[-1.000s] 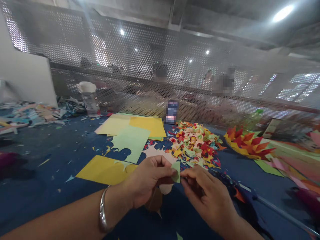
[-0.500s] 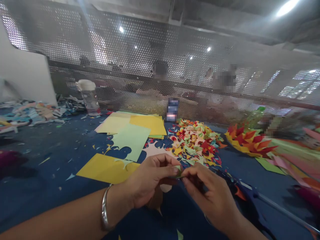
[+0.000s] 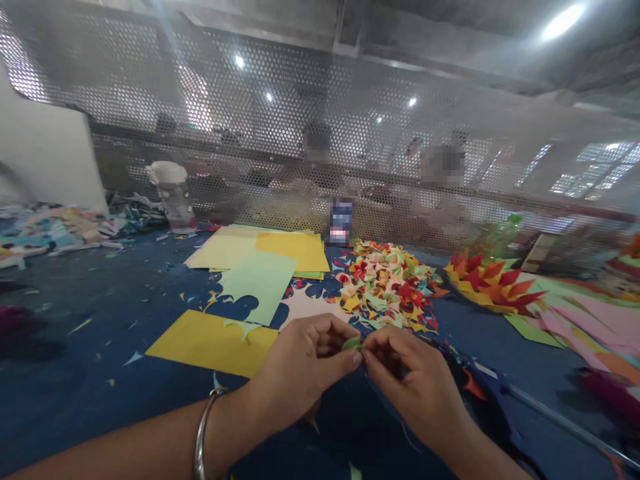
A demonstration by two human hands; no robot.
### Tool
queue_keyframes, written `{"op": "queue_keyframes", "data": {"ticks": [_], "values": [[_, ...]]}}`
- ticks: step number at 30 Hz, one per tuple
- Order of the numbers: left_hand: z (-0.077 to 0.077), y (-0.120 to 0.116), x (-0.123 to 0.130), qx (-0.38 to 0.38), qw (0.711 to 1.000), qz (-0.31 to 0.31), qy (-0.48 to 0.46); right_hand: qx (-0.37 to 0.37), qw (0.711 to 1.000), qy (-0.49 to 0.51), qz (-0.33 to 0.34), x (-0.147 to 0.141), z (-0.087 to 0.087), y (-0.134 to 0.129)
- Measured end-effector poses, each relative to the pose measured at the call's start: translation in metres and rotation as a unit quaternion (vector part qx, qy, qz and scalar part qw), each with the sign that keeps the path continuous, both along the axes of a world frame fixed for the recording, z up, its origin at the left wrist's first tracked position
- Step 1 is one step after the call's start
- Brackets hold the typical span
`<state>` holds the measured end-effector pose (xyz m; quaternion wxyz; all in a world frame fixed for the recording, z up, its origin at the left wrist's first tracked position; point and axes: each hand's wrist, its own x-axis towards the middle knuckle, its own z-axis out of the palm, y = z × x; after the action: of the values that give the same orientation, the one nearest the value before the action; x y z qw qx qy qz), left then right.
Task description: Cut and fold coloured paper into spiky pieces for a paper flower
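A small folded piece of green paper is pinched between the thumb and fingers of my left hand. The fingertips of my right hand close on its right end, so both hands meet at the piece. A silver bangle circles my left wrist. Left of my hands lies a yellow paper sheet on the dark blue table. Beyond them are a pale green sheet with rounded bites cut from its edge and a pink cut sheet, partly covered by my left hand.
Behind my right hand spreads a heap of small coloured paper pieces. Further right are an orange and red paper flower and stacked coloured paper. A phone leans against the perforated screen; a bottle stands left.
The green paper now shows a folded, leaf-like shape between my fingers, and my left thumb has moved lower. Both hands stay together. The whole view has shifted slightly.
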<state>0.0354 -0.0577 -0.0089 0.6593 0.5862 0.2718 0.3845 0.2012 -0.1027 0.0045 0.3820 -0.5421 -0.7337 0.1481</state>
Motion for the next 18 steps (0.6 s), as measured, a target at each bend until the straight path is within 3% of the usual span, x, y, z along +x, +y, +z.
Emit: {"op": "queue_keyframes", "data": {"ticks": [10,18], "values": [[0.0043,-0.0017,-0.0006,0.068,0.994,0.031,0.080,0.023,1.000,-0.014,0.008,0.0005,-0.0017,0.0000],[0.0038,-0.0007,-0.0003,0.054,0.994,0.025,0.090,0.025,0.999,-0.018,0.010,-0.0002,-0.0025,-0.0007]]}}
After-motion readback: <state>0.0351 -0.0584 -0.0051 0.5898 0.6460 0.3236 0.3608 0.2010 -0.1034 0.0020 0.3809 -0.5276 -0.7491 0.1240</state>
